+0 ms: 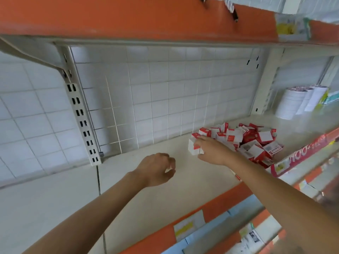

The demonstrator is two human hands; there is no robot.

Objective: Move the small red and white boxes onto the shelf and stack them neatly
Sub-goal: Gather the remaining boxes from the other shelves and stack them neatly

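A loose pile of several small red and white boxes (247, 139) lies on the white shelf (146, 198), towards its right. At the pile's left edge stands a small upright group of boxes (192, 148). My right hand (214, 151) reaches over the shelf and grips that group from the right, fingers on top and thumb below. My left hand (157, 169) hovers over the bare shelf to the left with loosely curled fingers and holds nothing.
An orange shelf (128, 17) hangs overhead. A slotted upright post (80, 114) stands at the left by the tiled back wall. Stacks of white cups (293, 103) sit at the far right. The shelf's orange front edge (211, 209) carries price labels.
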